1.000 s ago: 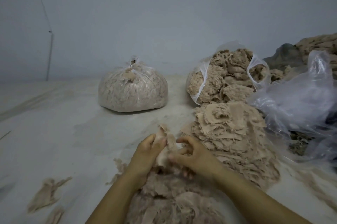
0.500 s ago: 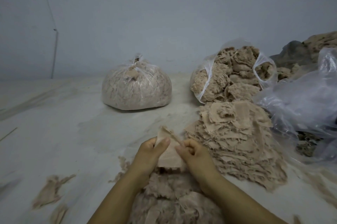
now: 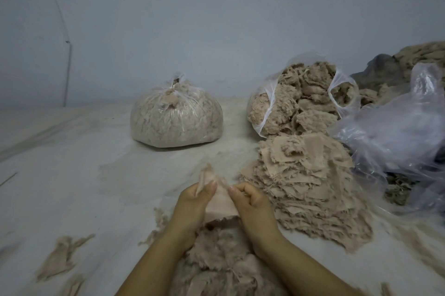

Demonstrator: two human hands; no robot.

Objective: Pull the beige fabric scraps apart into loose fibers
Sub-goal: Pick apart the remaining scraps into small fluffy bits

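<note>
1. The step in hand looks like tearing one scrap: the left hand and right hand each pinch the top edge of a single beige scrap, thumbs close together, at lower centre of the frame.
2. The scrap hangs above the loose fibre pile at the bottom edge, just left of the stack of scraps.
3. Its long axis runs roughly up and down the frame, with a frayed tip pointing to the upper left.
4. Next, I judge, the hands must draw apart sideways (a firm pinch matters, since thin cloth slips).
</note>
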